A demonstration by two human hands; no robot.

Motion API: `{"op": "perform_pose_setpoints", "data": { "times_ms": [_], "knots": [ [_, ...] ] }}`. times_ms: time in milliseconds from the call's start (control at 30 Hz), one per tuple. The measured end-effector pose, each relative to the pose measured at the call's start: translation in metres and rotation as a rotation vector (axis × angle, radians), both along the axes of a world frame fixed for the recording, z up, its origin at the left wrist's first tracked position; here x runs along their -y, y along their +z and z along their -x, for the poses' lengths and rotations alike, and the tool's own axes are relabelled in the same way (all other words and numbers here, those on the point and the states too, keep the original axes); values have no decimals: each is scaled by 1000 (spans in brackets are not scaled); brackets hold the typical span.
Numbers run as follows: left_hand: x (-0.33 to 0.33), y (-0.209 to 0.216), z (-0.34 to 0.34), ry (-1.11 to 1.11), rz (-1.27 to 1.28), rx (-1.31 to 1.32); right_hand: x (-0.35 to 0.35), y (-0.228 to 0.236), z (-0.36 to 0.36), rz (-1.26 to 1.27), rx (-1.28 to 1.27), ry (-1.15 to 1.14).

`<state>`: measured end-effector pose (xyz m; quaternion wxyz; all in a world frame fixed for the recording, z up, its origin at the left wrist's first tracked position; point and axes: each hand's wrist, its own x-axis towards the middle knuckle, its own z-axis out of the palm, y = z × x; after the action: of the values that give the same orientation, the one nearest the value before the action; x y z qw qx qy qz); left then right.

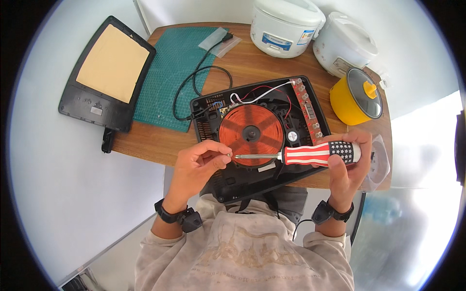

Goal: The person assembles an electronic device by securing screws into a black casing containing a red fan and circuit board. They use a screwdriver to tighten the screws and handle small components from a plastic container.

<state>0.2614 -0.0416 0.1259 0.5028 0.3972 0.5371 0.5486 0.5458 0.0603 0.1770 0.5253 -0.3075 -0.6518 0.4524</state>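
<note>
An opened induction cooker (228, 189) lies at a slant across the table's front edge, its round copper coil (238, 121) exposed. My right hand (345, 177) is wrapped round the red, white and dark-blue handle of a screwdriver (307, 155), whose shaft points left, held level above the coil's near side. Between the thumb and forefinger of my left hand (194, 164) is a tiny metal screw (229, 155), close to the screwdriver's tip. Whether screw and tip touch, I cannot tell. Along the cooker's right side runs a red circuit board (307, 109), with thin wires leading to it.
Left, the cooker's black top cover (77, 104) with a tan panel leans beside a green cutting mat (160, 97). A black power cord (177, 99) loops over the mat near a plastic bag (228, 46). Two white rice cookers (276, 29) and a yellow pot (347, 104) stand behind, right.
</note>
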Motion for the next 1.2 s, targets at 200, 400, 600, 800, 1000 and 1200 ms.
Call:
{"op": "perform_pose_setpoints", "data": {
  "times_ms": [200, 400, 600, 800, 1000, 1200],
  "knots": [
    [0, -3, -2, -28, -6, 29, 1, -2, 8, 25, -3, 23],
    [2, -1, -2, -39, -5, 21, -4, -6, 4, -18, 80, 0],
    [2, -4, 1, -62, 17, 107, -6, -2, 4, -84, 71, 76],
    [4, -9, 4, -38, 41, 41, 0, 5, 4, -158, 159, 210],
    [2, -10, 3, 13, 81, 89, 5, 8, 0, 87, 149, 246],
    [-3, -7, 1, -66, 44, 77, 6, 5, 3, 64, -48, 219]
  ]
}}
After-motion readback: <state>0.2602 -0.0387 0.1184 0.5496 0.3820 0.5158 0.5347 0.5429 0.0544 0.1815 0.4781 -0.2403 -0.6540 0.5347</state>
